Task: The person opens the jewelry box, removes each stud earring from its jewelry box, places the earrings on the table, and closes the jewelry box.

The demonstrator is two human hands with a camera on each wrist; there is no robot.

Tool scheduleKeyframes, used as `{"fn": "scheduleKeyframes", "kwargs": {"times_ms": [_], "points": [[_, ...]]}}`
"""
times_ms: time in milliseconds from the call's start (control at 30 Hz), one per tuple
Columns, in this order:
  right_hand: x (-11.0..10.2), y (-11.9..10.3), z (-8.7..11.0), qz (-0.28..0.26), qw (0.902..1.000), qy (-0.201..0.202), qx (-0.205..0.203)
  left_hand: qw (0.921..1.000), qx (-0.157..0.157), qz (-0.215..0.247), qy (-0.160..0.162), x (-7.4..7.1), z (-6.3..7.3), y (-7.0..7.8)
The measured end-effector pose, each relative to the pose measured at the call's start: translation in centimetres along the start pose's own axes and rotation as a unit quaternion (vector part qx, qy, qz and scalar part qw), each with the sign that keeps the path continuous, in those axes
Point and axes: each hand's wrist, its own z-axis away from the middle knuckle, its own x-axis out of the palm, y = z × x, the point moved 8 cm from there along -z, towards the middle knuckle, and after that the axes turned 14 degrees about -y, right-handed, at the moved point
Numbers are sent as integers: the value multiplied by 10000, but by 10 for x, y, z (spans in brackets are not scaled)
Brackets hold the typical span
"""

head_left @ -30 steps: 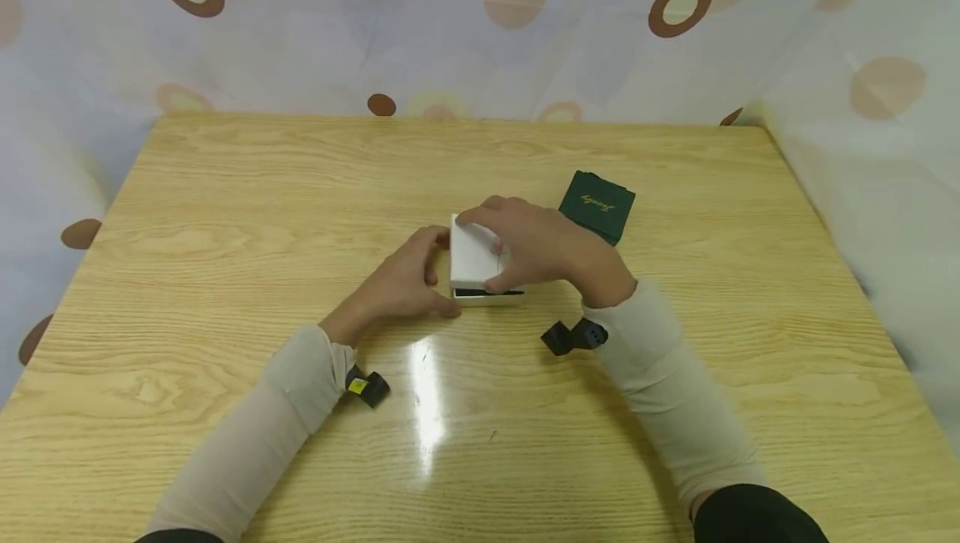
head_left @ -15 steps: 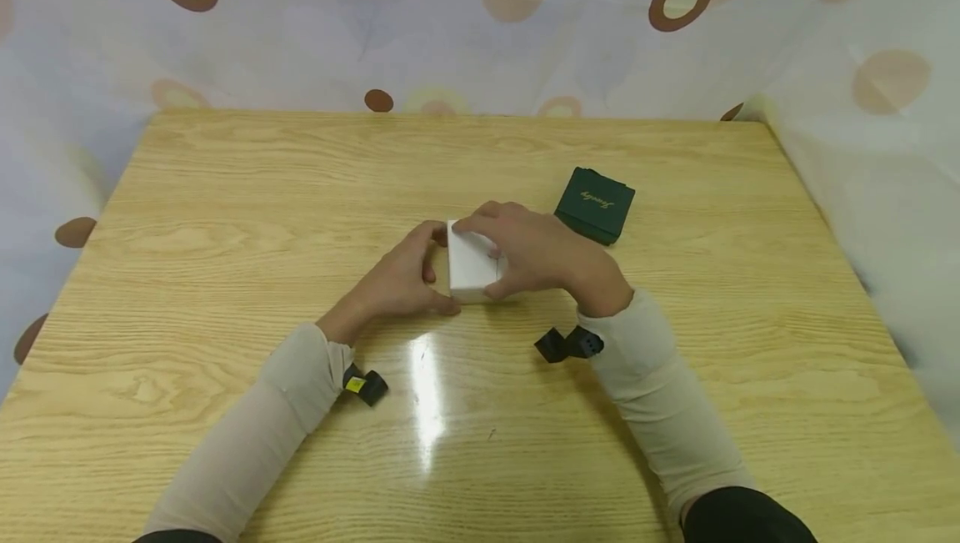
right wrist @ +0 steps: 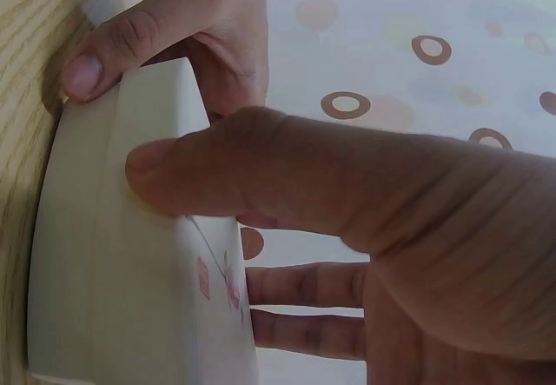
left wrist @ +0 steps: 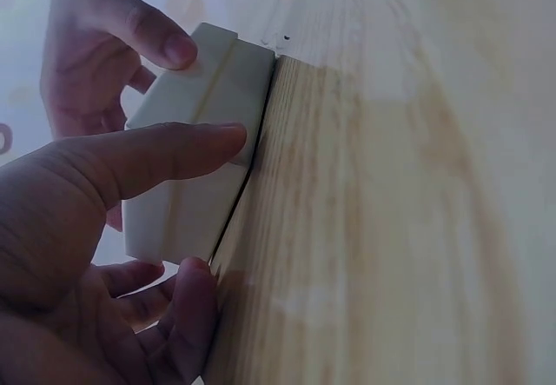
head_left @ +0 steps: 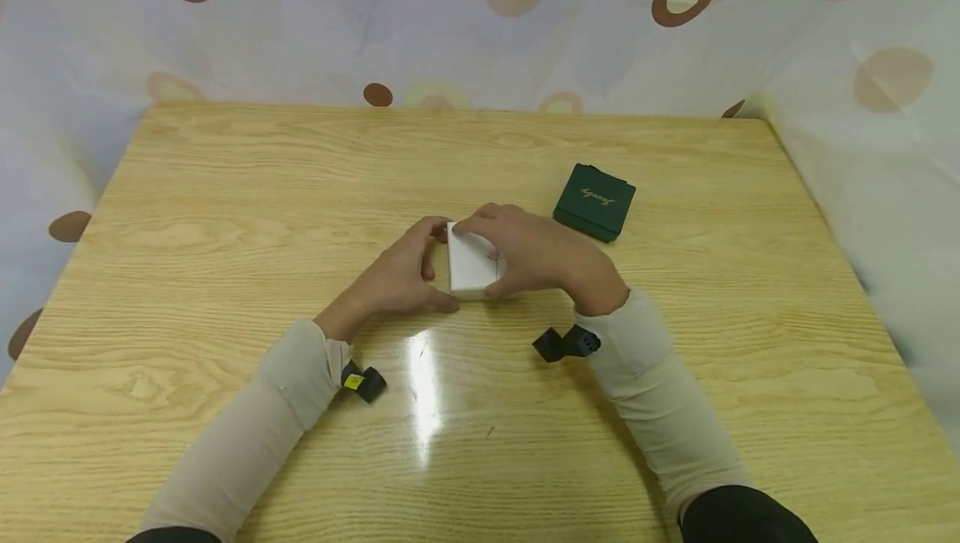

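Observation:
A small white cardboard box (head_left: 468, 263) sits on the wooden table between both hands. Its lid (right wrist: 143, 289) is on the base (left wrist: 248, 76), with a seam running along the side wall. A thin printed line and small pink-red marks show on the lid's top in the right wrist view. My left hand (head_left: 397, 276) holds the base from the left, thumb on the near side and fingers at the far side. From above, my right hand (head_left: 540, 251) grips the lid, its thumb on the near wall; it covers the right part of the top.
Behind the right hand lies a dark green flat pouch (head_left: 596, 203) with gold lettering. The table (head_left: 270, 176) ends at a patterned cloth (head_left: 450, 26) at the back and sides. Small black wrist cameras hang near both cuffs.
The right hand has brought the lid down over the base, and the dark gap at the near side has disappeared. The left hand has stayed at the base.

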Motion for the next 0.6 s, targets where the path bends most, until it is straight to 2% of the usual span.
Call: {"fn": "scheduleKeyframes", "kwargs": {"times_ms": [333, 600], "points": [[3, 3, -3, -152, 9998, -93, -119, 10000, 2, -72, -21, 0, 0, 1], [6, 6, -3, -254, 9996, -154, -32, 9998, 86, -63, -157, 1, 1, 2]]}}
